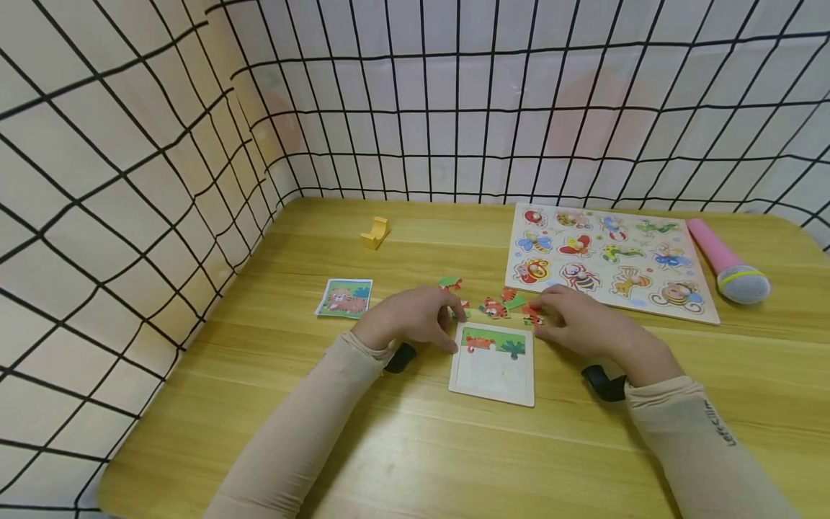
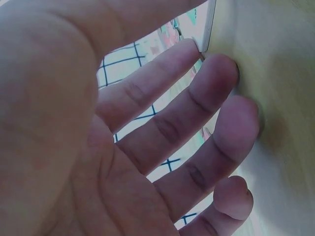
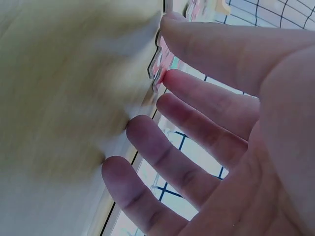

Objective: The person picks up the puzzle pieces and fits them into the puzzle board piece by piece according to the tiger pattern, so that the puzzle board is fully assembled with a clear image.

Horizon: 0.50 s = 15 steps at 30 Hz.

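A square jigsaw tray lies before me, its upper strip filled with green and orange pieces. My left hand is at the tray's left side, thumb and index finger at its edge, the other fingers spread apart on the table in the left wrist view. Past the tray's upper right corner, my right hand reaches to a red tiger puzzle piece; its index fingertip touches or nearly touches that piece. More loose pieces lie beyond the tray. Left of my left hand is a tiger picture card.
A wooden insect peg board lies at the back right, beside a pink toy microphone. A small yellow block sits at the back left. Black netting rises along the table's back and left edges.
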Each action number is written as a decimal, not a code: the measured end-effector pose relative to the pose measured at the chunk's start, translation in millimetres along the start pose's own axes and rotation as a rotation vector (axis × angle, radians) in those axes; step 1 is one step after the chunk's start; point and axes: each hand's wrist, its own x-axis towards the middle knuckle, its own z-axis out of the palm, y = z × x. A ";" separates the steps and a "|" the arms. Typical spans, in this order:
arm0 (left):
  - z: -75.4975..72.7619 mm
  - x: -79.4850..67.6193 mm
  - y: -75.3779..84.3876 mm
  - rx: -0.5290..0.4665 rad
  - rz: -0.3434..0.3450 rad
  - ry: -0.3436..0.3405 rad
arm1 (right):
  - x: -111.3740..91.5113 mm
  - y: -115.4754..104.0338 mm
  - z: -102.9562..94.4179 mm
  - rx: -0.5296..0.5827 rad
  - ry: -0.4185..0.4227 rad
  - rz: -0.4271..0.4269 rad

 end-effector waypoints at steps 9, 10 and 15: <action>-0.1 0.2 0.8 0.012 -0.002 -0.003 | 0.4 -1.3 -1.4 -0.003 0.004 0.020; -0.1 0.2 0.7 0.014 -0.001 -0.004 | 0.6 -1.4 -1.0 -0.003 0.008 0.015; -1.1 -0.2 1.1 0.007 0.005 -0.008 | 2.6 -5.4 2.0 0.004 0.031 -0.011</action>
